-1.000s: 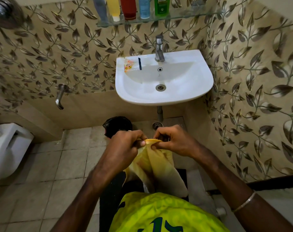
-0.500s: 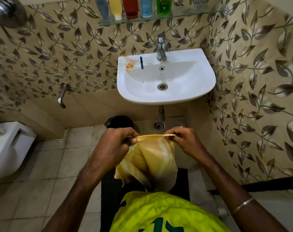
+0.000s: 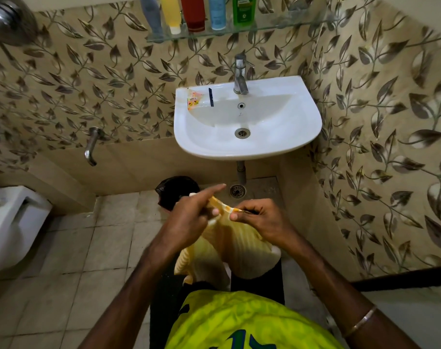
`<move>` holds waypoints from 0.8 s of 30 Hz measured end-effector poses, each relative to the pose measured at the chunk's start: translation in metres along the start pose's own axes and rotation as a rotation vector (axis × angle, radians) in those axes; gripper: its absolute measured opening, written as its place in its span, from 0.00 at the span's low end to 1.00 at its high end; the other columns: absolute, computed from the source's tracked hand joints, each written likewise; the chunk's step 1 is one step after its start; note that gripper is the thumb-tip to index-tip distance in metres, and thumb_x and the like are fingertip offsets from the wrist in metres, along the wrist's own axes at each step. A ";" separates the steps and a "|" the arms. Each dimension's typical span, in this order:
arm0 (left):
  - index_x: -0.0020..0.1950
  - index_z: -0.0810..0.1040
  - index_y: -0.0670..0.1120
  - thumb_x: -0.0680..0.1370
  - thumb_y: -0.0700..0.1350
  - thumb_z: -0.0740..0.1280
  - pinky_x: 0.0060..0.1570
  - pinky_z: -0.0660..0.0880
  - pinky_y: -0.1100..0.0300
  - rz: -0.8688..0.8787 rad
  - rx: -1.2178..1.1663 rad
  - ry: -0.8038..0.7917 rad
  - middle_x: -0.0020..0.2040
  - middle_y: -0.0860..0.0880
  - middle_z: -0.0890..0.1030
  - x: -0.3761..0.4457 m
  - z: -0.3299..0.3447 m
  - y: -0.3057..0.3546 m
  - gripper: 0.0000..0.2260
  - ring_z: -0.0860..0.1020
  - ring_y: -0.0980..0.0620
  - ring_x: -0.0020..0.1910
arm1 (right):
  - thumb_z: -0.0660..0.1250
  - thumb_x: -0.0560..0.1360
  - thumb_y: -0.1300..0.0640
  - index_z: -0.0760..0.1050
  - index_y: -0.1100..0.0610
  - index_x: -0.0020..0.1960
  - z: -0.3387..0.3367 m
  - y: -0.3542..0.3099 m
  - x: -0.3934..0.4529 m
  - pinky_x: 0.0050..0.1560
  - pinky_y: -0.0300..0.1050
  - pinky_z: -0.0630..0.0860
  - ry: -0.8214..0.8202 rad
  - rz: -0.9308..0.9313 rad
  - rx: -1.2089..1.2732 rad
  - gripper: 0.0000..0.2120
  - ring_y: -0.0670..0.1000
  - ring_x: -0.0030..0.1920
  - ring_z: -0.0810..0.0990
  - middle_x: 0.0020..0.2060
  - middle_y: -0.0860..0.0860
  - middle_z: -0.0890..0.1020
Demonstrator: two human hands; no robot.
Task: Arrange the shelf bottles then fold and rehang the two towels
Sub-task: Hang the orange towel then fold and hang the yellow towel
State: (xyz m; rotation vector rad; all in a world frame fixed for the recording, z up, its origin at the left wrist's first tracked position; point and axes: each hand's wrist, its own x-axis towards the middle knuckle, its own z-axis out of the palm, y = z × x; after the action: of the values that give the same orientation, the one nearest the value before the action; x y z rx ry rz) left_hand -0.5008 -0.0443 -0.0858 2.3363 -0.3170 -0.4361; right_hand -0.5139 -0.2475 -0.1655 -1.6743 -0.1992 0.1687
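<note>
A yellow and white striped towel (image 3: 242, 250) hangs bunched in front of my body, below the sink. My left hand (image 3: 189, 217) grips its top edge with the index finger stretched out toward the sink. My right hand (image 3: 262, 220) pinches the same edge close beside it, thumb and fingers closed on the hem. Several bottles stand in a row on the glass shelf (image 3: 277, 25) at the top: a grey bottle (image 3: 152, 15), a yellow bottle (image 3: 171, 13), a red bottle (image 3: 193, 12), a blue bottle (image 3: 217, 12) and a green bottle (image 3: 244, 8). Only one towel is in view.
A white sink (image 3: 297, 137) with a tap (image 3: 239, 74) hangs on the leaf-patterned wall; a sachet (image 3: 193, 102) and a small dark item lie on its rim. A black bin (image 3: 174, 190) sits under it, a wall spout (image 3: 92, 146) and a white toilet (image 3: 10, 222) stand at left.
My hands have come back close together on the towel's top edge after spreading it wide. My left index finger now sticks out, and the towel hangs more bunched.
</note>
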 end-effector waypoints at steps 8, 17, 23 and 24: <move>0.53 0.81 0.51 0.79 0.38 0.66 0.47 0.80 0.49 0.005 0.198 -0.003 0.46 0.52 0.83 0.001 0.008 0.011 0.09 0.79 0.56 0.45 | 0.78 0.72 0.52 0.84 0.46 0.41 -0.006 -0.006 -0.003 0.34 0.42 0.69 -0.051 -0.058 -0.127 0.03 0.41 0.33 0.75 0.31 0.44 0.81; 0.52 0.82 0.52 0.80 0.40 0.67 0.48 0.80 0.51 0.020 0.156 0.007 0.46 0.53 0.83 -0.010 -0.006 0.017 0.08 0.79 0.58 0.46 | 0.79 0.66 0.42 0.87 0.51 0.43 -0.030 0.007 -0.004 0.43 0.66 0.78 -0.057 0.034 -0.130 0.14 0.66 0.42 0.84 0.39 0.58 0.87; 0.53 0.82 0.52 0.80 0.39 0.66 0.43 0.76 0.61 0.019 0.164 -0.014 0.47 0.54 0.82 -0.021 -0.009 0.017 0.09 0.78 0.60 0.46 | 0.79 0.69 0.50 0.87 0.50 0.42 -0.043 0.013 -0.004 0.44 0.63 0.78 0.024 0.071 -0.226 0.05 0.63 0.43 0.83 0.38 0.55 0.87; 0.54 0.82 0.51 0.80 0.39 0.66 0.42 0.74 0.62 0.016 0.169 -0.012 0.47 0.54 0.82 -0.021 -0.010 0.017 0.09 0.78 0.60 0.46 | 0.79 0.70 0.51 0.87 0.51 0.42 -0.042 0.012 -0.004 0.44 0.62 0.78 0.036 0.073 -0.247 0.04 0.61 0.42 0.83 0.38 0.54 0.87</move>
State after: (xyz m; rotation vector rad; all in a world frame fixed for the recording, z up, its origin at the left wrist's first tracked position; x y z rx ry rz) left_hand -0.5177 -0.0432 -0.0629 2.4949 -0.3909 -0.4298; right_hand -0.5079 -0.2905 -0.1730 -1.9303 -0.1365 0.1740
